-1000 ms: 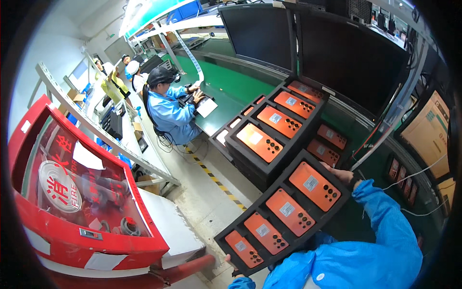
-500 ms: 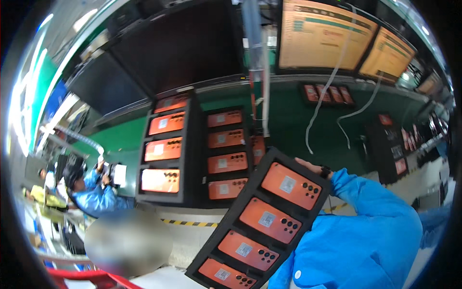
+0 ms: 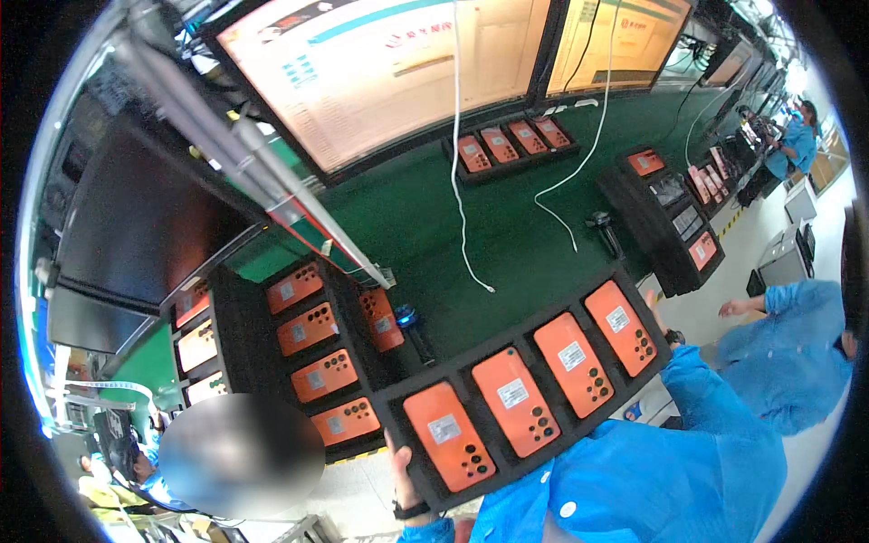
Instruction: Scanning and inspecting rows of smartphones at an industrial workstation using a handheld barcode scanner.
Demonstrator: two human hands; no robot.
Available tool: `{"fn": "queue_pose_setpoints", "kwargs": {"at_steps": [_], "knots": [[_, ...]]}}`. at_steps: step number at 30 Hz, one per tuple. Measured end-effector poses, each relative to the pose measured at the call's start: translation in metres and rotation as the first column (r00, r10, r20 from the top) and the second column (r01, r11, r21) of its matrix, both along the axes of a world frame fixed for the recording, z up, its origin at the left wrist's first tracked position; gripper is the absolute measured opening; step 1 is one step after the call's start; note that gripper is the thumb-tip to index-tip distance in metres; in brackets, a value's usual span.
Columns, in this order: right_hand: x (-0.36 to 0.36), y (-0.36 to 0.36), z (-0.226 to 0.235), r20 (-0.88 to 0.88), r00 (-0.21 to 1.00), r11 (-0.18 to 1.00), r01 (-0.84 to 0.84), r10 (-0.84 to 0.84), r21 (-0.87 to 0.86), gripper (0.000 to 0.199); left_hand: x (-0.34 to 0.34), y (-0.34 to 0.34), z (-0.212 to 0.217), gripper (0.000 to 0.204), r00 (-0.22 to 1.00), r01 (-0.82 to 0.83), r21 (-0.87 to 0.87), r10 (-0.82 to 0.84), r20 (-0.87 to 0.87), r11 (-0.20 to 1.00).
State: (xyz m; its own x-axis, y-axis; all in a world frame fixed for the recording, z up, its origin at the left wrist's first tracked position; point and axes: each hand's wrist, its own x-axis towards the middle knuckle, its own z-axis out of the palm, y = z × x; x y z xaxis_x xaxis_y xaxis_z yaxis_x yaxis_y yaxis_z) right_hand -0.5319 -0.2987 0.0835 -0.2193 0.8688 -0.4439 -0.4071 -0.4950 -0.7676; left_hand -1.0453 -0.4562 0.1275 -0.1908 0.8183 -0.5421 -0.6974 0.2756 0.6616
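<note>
A black foam tray [image 3: 463, 373] is held between my two hands in front of my blue sleeves. It slants, its right end farther from me. Several orange phones lie in its slots, camera side up, each with a white label; one phone [image 3: 444, 457] is at the left end. My left hand [image 3: 402, 469] grips the tray's left end, with part of its fingers out of sight. My right hand [image 3: 657, 315] holds the right end, its fingers partly hidden behind the tray.
Left stand stacked black trays [image 3: 249, 348] with orange phones. Another phone tray [image 3: 516, 152] sits below the lit monitor [image 3: 389, 81]. White cables [image 3: 463, 217] hang over the green bench [image 3: 389, 226]. At right are more stacked trays [image 3: 647, 226] and a co-worker's blue sleeve [image 3: 792, 299].
My view has swung right toward the lit monitors. The tray has turned from a steep slant to a more sideways one, and my left hand now shows at its left end.
</note>
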Motion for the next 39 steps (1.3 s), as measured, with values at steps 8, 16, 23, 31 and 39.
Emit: {"fn": "queue_pose_setpoints", "kwargs": {"at_steps": [8, 16, 23, 31, 39], "knots": [[0.087, 0.049, -0.074, -0.079, 0.996, 0.963, 0.028, -0.051, -0.269, 0.069, 0.078, 0.095, -0.114, 0.053, 0.994, 0.082, -0.277, -0.057, 0.096, 0.957], [0.08, 0.145, -0.09, -0.18, 0.983, 0.942, -0.023, -0.04, -0.334, 0.063, 0.086, 0.15, -0.16, 0.053, 0.997, 0.001, -0.233, 0.016, 0.073, 0.972], [0.023, 0.192, -0.012, 0.492, 0.864, 0.956, 0.224, -0.105, -0.188, 0.03, 0.081, 0.217, -0.104, 0.045, 0.912, 0.054, -0.242, -0.146, -0.382, 0.969], [-0.138, 0.231, 0.018, 0.798, 0.571, 0.701, -0.488, -0.193, 0.519, 0.018, 0.031, 0.209, -0.154, 0.053, 0.464, -0.214, -0.421, -0.288, -0.838, 0.881], [-0.281, 0.31, -0.072, 0.82, -0.37, 0.447, -0.702, 0.437, -0.555, 0.053, 0.043, 0.203, -0.15, 0.027, 0.685, -0.11, -0.232, -0.095, -0.722, 0.967]]}}
